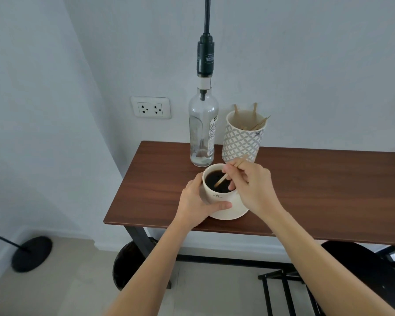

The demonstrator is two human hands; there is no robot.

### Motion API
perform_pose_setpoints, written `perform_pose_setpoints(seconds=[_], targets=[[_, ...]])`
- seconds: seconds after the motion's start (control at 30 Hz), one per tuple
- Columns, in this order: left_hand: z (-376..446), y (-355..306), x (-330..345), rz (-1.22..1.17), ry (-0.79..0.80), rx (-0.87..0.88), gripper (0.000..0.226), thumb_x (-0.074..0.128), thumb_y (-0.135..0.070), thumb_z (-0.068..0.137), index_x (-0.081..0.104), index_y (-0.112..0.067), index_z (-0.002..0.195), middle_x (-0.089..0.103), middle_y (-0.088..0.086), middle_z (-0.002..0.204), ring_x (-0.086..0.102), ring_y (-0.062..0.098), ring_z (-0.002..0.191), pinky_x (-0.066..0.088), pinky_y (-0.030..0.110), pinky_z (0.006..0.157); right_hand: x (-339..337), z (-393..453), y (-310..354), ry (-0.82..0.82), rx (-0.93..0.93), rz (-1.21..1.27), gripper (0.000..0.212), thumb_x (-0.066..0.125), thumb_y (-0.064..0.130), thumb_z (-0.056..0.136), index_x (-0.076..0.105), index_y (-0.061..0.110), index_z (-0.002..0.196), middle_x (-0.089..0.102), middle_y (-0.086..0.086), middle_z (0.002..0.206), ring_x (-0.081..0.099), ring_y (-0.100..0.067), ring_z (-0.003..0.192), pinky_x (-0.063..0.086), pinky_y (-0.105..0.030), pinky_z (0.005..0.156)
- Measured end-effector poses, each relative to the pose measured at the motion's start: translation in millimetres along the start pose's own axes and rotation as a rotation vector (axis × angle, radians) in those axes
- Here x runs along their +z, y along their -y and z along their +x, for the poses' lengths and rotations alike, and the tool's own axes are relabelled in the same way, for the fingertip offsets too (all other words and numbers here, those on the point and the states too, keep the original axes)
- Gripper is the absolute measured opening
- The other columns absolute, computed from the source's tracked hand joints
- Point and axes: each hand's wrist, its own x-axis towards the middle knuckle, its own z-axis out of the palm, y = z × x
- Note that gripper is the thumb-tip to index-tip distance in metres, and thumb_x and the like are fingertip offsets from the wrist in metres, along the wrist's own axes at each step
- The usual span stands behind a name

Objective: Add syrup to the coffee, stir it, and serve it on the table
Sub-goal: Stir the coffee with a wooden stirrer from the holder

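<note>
A cream cup of black coffee stands on a cream saucer near the front edge of the brown table. My left hand wraps around the cup's left side. My right hand pinches a wooden stir stick, whose lower end dips into the coffee. Behind the cup stands a clear glass syrup bottle with a tall black pump, nearly empty.
A patterned ceramic holder with several wooden sticks stands to the right of the bottle, against the wall. A wall socket sits to the left. Under the table are a dark bin and a black chair.
</note>
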Motion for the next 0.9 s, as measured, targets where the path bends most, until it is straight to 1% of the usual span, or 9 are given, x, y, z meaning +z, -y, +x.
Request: perform_pose_setpoints(seconds=[0.07,0.2,0.3,0.47,0.57,0.67,0.73,0.8,0.9], targets=[[0,0,0,0.000,0.001,0.000,0.091,0.096,-0.046,0.057,0.053,-0.035,0.137,0.066,-0.016,0.128,0.055,0.012,0.126,0.048,0.048,0.105,1,7,0,-0.034,-0.009,0.000,0.016,0.062,0.018,0.098,0.072,0.013,0.086,0.068,0.017,0.076,0.065,-0.002,0.056,0.046,-0.009,0.058],[0,-1,0,-0.009,-0.002,-0.014,0.092,0.095,-0.052,0.054,0.053,-0.042,0.135,0.065,-0.021,0.126,0.054,0.008,0.126,0.048,0.045,0.106,-17,13,-7,-0.086,-0.064,-0.213,0.021,0.059,0.022,0.099,0.067,0.011,0.083,0.067,0.003,0.072,0.061,-0.017,0.063,0.050,-0.036,0.063],[0,-1,0,-0.009,0.000,-0.012,0.091,0.095,-0.050,0.055,0.053,-0.042,0.134,0.065,-0.020,0.126,0.055,0.008,0.126,0.048,0.045,0.106,-25,5,-7,-0.059,-0.098,-0.254,0.025,0.057,0.021,0.100,0.062,0.013,0.077,0.063,0.001,0.066,0.059,-0.019,0.060,0.049,-0.038,0.059],[1,1,0,0.003,-0.001,-0.013,0.091,0.096,-0.045,0.057,0.053,-0.037,0.136,0.066,-0.017,0.125,0.056,0.010,0.123,0.049,0.046,0.105,-9,-4,5,0.039,-0.057,-0.019,0.018,0.061,0.017,0.098,0.067,0.023,0.082,0.065,0.013,0.067,0.065,-0.009,0.054,0.051,-0.018,0.058],[0,0,0,0.006,0.001,-0.008,0.091,0.096,-0.045,0.057,0.053,-0.035,0.137,0.066,-0.017,0.127,0.056,0.011,0.124,0.049,0.047,0.105,-5,6,7,-0.011,-0.067,-0.004,0.014,0.064,0.016,0.096,0.072,0.017,0.084,0.067,0.014,0.071,0.065,-0.006,0.057,0.046,-0.011,0.060],[-1,-2,0,-0.012,0.007,-0.017,0.092,0.094,-0.052,0.055,0.052,-0.041,0.136,0.065,-0.021,0.128,0.054,0.009,0.126,0.048,0.046,0.107,-17,14,0,-0.081,-0.125,-0.189,0.017,0.063,0.018,0.097,0.071,0.008,0.087,0.068,0.002,0.071,0.065,-0.019,0.062,0.052,-0.034,0.063],[-1,-2,0,-0.021,0.008,-0.024,0.091,0.093,-0.054,0.054,0.052,-0.043,0.135,0.065,-0.023,0.128,0.054,0.007,0.126,0.048,0.046,0.107,-27,12,-4,-0.085,-0.145,-0.283,0.023,0.059,0.020,0.099,0.066,0.009,0.080,0.062,0.001,0.063,0.058,-0.021,0.057,0.050,-0.041,0.058],[-1,-2,0,-0.020,0.010,-0.025,0.092,0.093,-0.054,0.054,0.052,-0.042,0.135,0.065,-0.021,0.127,0.054,0.007,0.126,0.048,0.046,0.107,-29,8,-3,-0.033,-0.137,-0.272,0.025,0.057,0.022,0.100,0.062,0.016,0.076,0.060,0.002,0.059,0.055,-0.016,0.054,0.048,-0.036,0.056],[-1,-2,0,-0.013,0.011,-0.021,0.093,0.092,-0.054,0.053,0.052,-0.038,0.136,0.065,-0.018,0.127,0.055,0.010,0.125,0.048,0.046,0.106,-16,2,3,0.052,-0.105,-0.082,0.022,0.061,0.019,0.098,0.065,0.025,0.077,0.067,0.012,0.061,0.064,-0.008,0.056,0.045,-0.012,0.056]])
